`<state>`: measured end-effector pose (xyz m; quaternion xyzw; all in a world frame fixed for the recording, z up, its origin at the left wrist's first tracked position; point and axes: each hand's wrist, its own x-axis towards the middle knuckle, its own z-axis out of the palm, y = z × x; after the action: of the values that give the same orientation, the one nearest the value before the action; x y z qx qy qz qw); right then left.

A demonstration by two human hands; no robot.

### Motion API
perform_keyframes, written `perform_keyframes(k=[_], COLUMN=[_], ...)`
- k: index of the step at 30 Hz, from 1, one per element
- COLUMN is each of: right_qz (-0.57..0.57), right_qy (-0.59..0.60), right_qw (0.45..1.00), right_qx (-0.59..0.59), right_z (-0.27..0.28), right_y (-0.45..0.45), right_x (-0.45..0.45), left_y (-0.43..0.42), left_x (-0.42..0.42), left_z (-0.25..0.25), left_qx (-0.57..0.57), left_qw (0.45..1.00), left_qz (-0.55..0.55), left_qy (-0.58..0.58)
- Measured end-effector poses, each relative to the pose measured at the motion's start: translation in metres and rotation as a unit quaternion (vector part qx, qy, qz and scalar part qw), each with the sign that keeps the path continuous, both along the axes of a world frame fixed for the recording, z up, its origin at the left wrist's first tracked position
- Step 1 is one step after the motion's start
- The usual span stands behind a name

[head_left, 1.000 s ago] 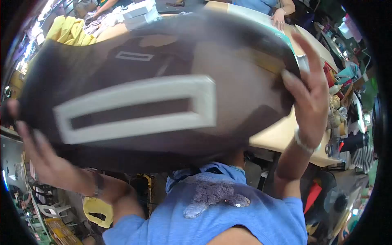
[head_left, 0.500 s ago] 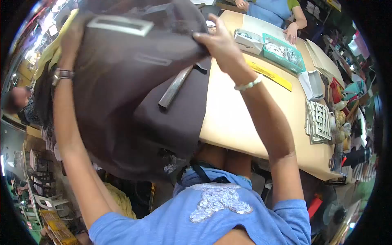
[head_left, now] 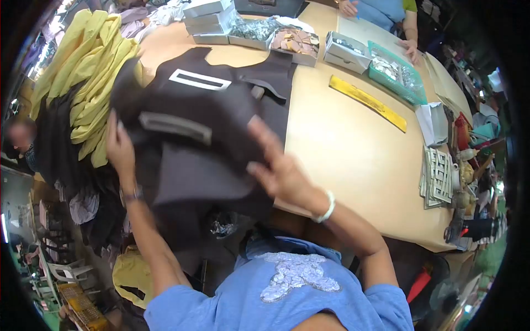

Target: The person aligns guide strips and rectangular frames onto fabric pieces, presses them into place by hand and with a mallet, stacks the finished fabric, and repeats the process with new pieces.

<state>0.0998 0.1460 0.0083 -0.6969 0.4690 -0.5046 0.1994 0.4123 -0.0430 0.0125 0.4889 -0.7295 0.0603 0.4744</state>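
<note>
A dark brown piece of fabric (head_left: 226, 110), cut like a garment part, lies on the table with a white rectangular frame shape (head_left: 200, 80) on it. Above it a second layer of the dark fabric, blurred, carries a greyish rectangular frame shape (head_left: 175, 128). My left hand (head_left: 120, 146) is at this layer's left edge, fingers close together and seemingly pinching it. My right hand (head_left: 284, 174) is over the fabric's right side, thumb and fingers apart, smeared by motion. Just beyond it the end of a grey bar (head_left: 257, 92) shows; the layer hides the rest.
Yellow cloth (head_left: 94, 77) is heaped at the left. Small boxes (head_left: 208, 19) and a box of brown pieces (head_left: 295, 44) stand at the back. A yellow strip (head_left: 367, 103), a green basket (head_left: 395, 77) and frame-shaped pieces (head_left: 439, 171) lie rightward. Another person's hand (head_left: 408, 49) rests across the table.
Both hands have come down and toward me, and the raised dark fabric has lowered with them. The right hand's fingers have come away from the fabric edge. The boxes and yellow cloth are now uncovered.
</note>
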Motion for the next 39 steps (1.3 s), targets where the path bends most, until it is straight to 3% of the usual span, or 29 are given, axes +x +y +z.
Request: perform_keyframes(k=[2,4,5,7,10,13,16,18,21,23,27,30,31,35,38,39], right_qz=[0.168,0.309,0.353,0.423,0.494,0.466,0.343,0.209,0.029,-0.031,-0.107,-0.128,-0.135,-0.151,-0.166,-0.178], right_qy=[-0.043,0.138,0.110,0.035,0.038,-0.121,-0.201,-0.234,-0.129,-0.107,-0.255,-0.155,-0.092,-0.044,-0.012,0.004], right_qw=[0.981,0.901,0.900,0.893,0.858,0.873,0.916,0.946,0.987,0.993,0.953,0.974,0.982,0.983,0.977,0.974], right_qx=[0.085,0.273,0.233,0.150,0.137,0.084,-0.054,-0.085,-0.086,-0.034,0.126,0.101,0.095,0.100,0.136,0.143], right_z=[-0.028,-0.012,-0.018,-0.040,-0.027,0.001,0.030,0.046,0.067,0.054,0.023,-0.003,-0.008,-0.009,-0.008,-0.013], right_y=[0.026,0.043,0.050,0.063,0.072,0.065,0.052,0.040,0.020,0.005,-0.024,-0.043,-0.050,-0.082,-0.105,-0.112], right_x=[0.031,0.056,0.067,0.096,0.117,0.117,0.098,0.076,0.016,-0.013,-0.036,-0.048,-0.053,-0.064,-0.071,-0.073], left_y=[0.059,0.120,0.147,0.193,0.213,0.189,0.133,0.080,-0.004,-0.048,-0.094,-0.134,-0.140,-0.171,-0.205,-0.200], left_x=[0.040,0.083,0.100,0.116,0.131,0.136,0.126,0.108,0.064,0.027,-0.044,-0.064,-0.072,-0.088,-0.086,-0.090], left_z=[-0.031,-0.073,-0.091,-0.097,-0.082,-0.042,0.008,0.043,0.073,0.075,0.047,0.022,0.019,0.023,0.012,0.011], left_qx=[0.017,0.053,0.082,0.084,0.063,-0.010,-0.101,-0.155,-0.196,-0.186,-0.131,-0.170,-0.134,-0.039,-0.088,-0.086], left_qw=[0.995,0.983,0.972,0.958,0.951,0.956,0.960,0.960,0.958,0.966,0.979,0.954,0.959,0.966,0.938,0.929], left_qz=[0.100,0.156,0.175,0.244,0.283,0.287,0.261,0.222,0.143,0.082,-0.012,0.000,0.004,-0.010,-0.024,0.030], left_qy=[0.018,0.077,0.135,0.127,0.112,0.065,-0.005,-0.069,-0.152,-0.159,-0.156,-0.247,-0.250,-0.255,-0.334,-0.358])
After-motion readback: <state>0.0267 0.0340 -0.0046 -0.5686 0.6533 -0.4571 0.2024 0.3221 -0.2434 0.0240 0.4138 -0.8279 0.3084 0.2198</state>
